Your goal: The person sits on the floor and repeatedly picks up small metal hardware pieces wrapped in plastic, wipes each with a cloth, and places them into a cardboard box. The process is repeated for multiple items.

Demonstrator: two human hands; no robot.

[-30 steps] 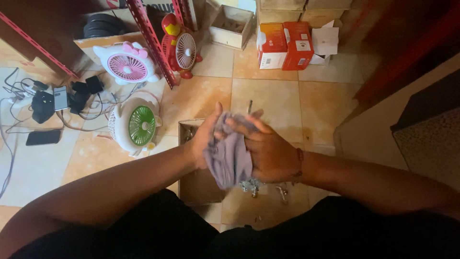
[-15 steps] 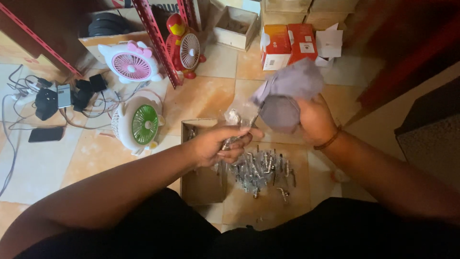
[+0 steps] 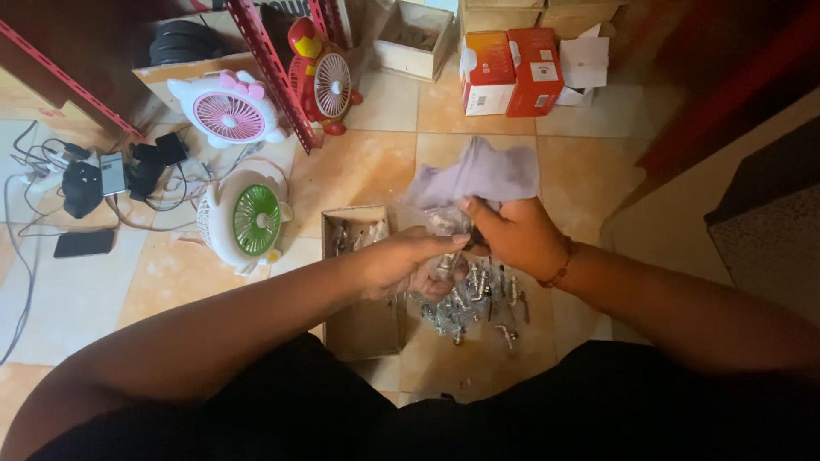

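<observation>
My right hand grips a crumpled pale purple plastic bag by its lower edge, the bag standing up above the fingers. My left hand meets it from the left, fingers curled around small metal pieces at the bag's mouth. Below both hands a heap of small silver metal parts lies on the tiled floor. A shallow open cardboard box sits on the floor under my left wrist, with a few more metal parts in its far end.
Three small desk fans stand on the floor to the left: pink and white, red, green and white. Cables, chargers and a dark phone lie far left. Orange and red cartons stand behind. A red shelf post leans there.
The bag was bunched between both hands over the box, then my right hand lifted it up and right, and metal parts spilled onto the floor. Now the bag is back near my left hand.
</observation>
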